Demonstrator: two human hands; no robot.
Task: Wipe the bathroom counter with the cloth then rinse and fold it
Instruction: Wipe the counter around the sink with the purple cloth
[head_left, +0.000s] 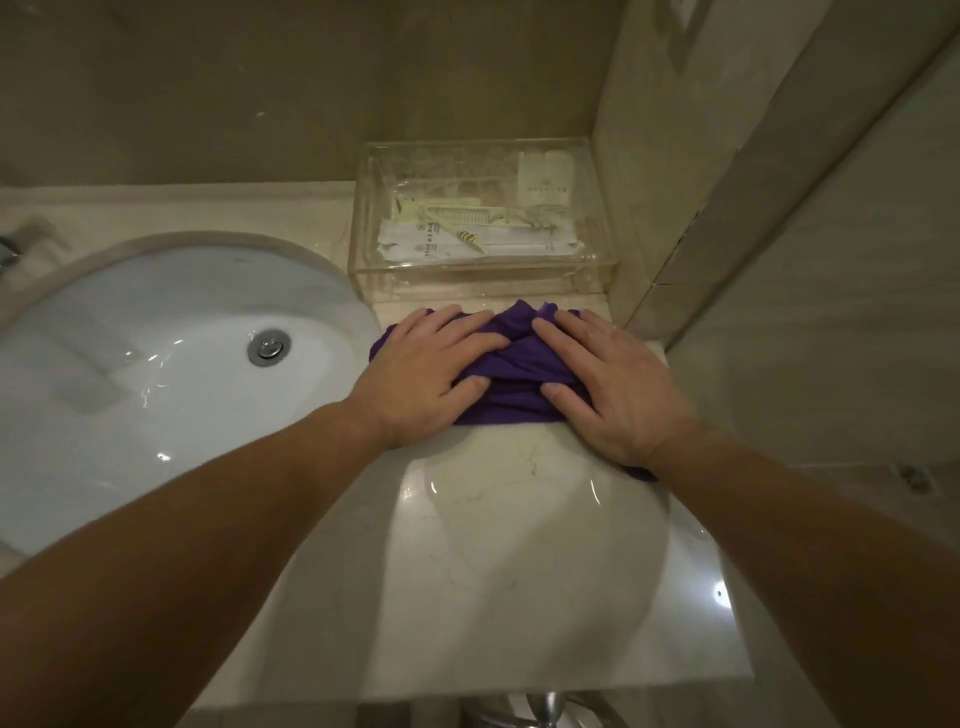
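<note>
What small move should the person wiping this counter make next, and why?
Probably draw the purple cloth toward the near counter: the left hand and right hand press it flat against the clear box, leaving no room beyond.

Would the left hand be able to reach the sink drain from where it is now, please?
Probably yes. The left hand presses flat on the purple cloth right beside the sink, and nothing lies between it and the drain.

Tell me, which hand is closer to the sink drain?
Left. The left hand presses the purple cloth right beside the basin, near the drain; the right hand lies farther away.
</note>
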